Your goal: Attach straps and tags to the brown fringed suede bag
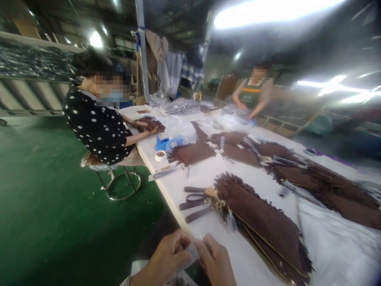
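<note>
At the table's near edge, my left hand (pixel 171 256) and my right hand (pixel 216 258) are close together with curled fingers. Both pinch a small clear plastic piece (pixel 194 251), perhaps a little bag; its exact kind is blurred. Just beyond my right hand lies a stack of dark brown fringed pouches (pixel 262 218) with brass-coloured zips. Several brown wrist straps (pixel 195 205) stick out from the stack toward the left. A small clear plastic bag (pixel 231 222) hangs by the metal clasps of the stack.
More brown fringed pouches (pixel 196 153) lie across the white table (pixel 205 171). A blue tape dispenser (pixel 168 143) and a tape roll (pixel 160 155) sit near the left edge. A masked co-worker (pixel 95 119) sits at left; another person (pixel 253 93) stands behind. Clear plastic sheeting (pixel 339 246) covers the right.
</note>
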Motion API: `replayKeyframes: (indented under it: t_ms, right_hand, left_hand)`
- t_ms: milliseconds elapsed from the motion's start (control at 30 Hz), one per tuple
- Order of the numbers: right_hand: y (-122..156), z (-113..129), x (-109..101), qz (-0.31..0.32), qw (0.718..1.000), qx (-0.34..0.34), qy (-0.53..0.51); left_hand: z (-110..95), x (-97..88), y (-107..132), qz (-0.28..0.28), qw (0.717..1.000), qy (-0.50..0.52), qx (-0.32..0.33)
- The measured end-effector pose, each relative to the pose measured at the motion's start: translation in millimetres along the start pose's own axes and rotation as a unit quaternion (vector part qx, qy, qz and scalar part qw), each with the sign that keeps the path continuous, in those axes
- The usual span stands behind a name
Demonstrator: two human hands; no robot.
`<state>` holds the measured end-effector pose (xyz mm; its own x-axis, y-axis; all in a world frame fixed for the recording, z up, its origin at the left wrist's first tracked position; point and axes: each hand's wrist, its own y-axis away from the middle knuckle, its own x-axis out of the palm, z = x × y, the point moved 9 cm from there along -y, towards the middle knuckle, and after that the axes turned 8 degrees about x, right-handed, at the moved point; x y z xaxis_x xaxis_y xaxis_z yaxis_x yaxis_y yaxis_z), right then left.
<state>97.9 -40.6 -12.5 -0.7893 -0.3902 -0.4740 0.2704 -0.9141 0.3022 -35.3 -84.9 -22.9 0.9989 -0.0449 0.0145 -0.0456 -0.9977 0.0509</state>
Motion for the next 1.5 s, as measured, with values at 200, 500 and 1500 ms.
replayKeyframes:
  t_ms: [200, 500, 1500]
  right_hand:
    - [-19.6, 0.3, 17.2, 0.022, 0.999, 0.008, -0.021]
    - [-77.8, -10.3, -5.2, -0.037, 0.995, -0.003, 0.098]
    - [-91.6, -14.4, 4.2, 0.137, 0.989, 0.032, -0.043]
  left_hand:
    - [25.2, -7.5, -7.3, -0.053, 0.997, 0.055, -0.022]
    - [48.3, -68.2, -17.1, -0.118, 0.99, -0.053, -0.063]
    - [37.8, -68.0, -32.4, -0.086, 0.953, -0.289, 0.002]
